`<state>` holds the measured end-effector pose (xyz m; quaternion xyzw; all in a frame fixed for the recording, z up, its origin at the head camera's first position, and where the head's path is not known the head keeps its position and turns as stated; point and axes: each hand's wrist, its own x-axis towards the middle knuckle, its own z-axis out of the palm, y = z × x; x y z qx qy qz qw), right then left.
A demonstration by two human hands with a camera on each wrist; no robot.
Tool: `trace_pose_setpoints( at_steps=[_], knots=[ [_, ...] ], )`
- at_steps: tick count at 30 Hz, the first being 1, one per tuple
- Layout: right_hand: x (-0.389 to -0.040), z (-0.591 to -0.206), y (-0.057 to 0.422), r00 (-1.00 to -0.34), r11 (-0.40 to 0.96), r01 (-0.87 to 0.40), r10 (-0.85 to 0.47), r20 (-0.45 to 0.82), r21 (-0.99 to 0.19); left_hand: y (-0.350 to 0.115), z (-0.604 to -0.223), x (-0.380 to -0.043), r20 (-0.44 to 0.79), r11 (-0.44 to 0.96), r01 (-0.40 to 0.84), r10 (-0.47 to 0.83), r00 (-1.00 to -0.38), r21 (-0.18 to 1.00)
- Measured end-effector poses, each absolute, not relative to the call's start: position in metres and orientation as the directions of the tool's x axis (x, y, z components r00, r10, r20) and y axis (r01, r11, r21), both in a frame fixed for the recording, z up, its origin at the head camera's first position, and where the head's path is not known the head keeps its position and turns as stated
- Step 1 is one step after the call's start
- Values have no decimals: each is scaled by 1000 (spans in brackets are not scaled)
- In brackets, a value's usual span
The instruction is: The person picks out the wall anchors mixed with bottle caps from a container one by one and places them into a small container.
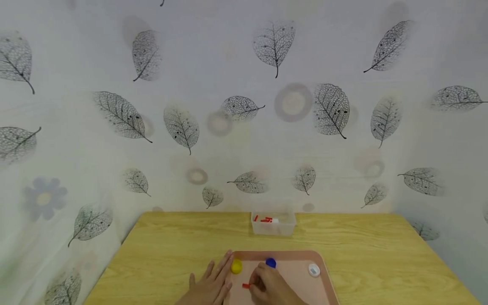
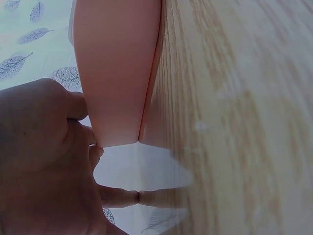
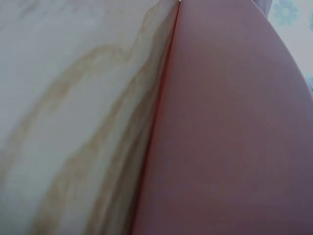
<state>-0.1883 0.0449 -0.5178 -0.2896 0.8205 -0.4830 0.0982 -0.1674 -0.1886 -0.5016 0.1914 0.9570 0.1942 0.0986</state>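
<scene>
My left hand (image 1: 211, 284) lies with its fingers extended at the left edge of the pink tray (image 1: 293, 255). In the left wrist view the same hand (image 2: 46, 156) is against the outer wall of the tray (image 2: 115, 73), one finger reaching down to the tabletop. Over the tray, my right hand (image 1: 270, 284) has curled fingers and pinches the end of a small red strip (image 1: 245, 286). Beyond that hand sits a blue round cap (image 1: 270, 262), partly hidden by it. A yellow round cap (image 1: 236, 266) lies close to the left fingertips. The right wrist view does not show the hand.
A white round cap (image 1: 314, 270) is at the tray's right side. Behind the tray, a clear plastic box (image 1: 272, 229) holds several red pieces and something white. Everything stands on a wooden table (image 1: 183, 237), with a leaf-patterned curtain (image 1: 244, 144) behind.
</scene>
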Motion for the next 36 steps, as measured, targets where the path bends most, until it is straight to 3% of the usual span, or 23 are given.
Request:
trace_pose_setpoints(
  at_steps=[18, 26, 36],
  knots=[
    [-184, -500, 60, -869, 293, -295, -477, 128, -909, -189, -507, -168, -115, 850, 303, 385, -916, 432],
    [-188, -480, 69, -849, 405, -484, -430, 305, -776, -192, -505, -174, -80, 831, 349, 421, -903, 434],
    [-189, -476, 80, -840, 482, -523, -433, 328, -703, -194, -502, -177, -73, 814, 369, 445, -893, 450]
  ],
)
